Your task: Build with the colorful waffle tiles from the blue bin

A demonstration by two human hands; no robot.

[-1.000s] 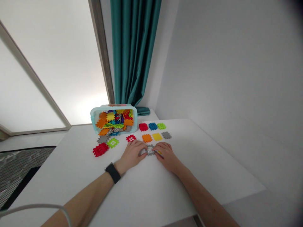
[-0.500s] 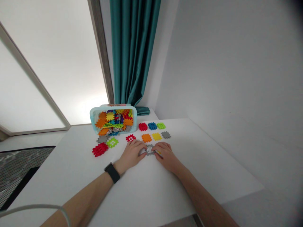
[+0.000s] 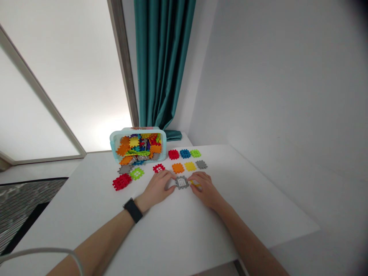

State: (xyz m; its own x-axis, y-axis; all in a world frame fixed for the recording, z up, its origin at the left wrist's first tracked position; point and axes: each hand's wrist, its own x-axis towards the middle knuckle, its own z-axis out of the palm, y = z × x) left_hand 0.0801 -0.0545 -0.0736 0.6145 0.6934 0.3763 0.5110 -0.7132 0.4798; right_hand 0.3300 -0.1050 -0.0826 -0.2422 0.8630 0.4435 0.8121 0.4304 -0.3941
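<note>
A pale blue box (image 3: 112, 141) of smooth plastic stands at the left, heaped with notched tiles. Before it lie a red stack (image 3: 122, 181), knobbly along its sides, and a lime tile (image 3: 137, 173) with a four-pane cut-out. A matt dark strap (image 3: 133, 211) circles the left wrist. The left hand (image 3: 156, 189) is spread, thumb and forefinger curved apart at the left edge of the printed tile (image 3: 181, 182); whether they touch it I cannot tell. That tile lies flat on the white table (image 3: 161, 241) between the hands: grey, square, toothed all round, with a white panel in the middle. It looks light and stiff, hard to break, perhaps a little slick on its faces, so the toothed edges seem the best hold. Beyond it, an orange tile (image 3: 178, 168) and a yellow tile (image 3: 190, 166) show a dull, even surface. The right hand (image 3: 204, 188) arches over a yellow piece (image 3: 196, 184), partly hidden; whether thumb and finger pinch it, I cannot tell
</note>
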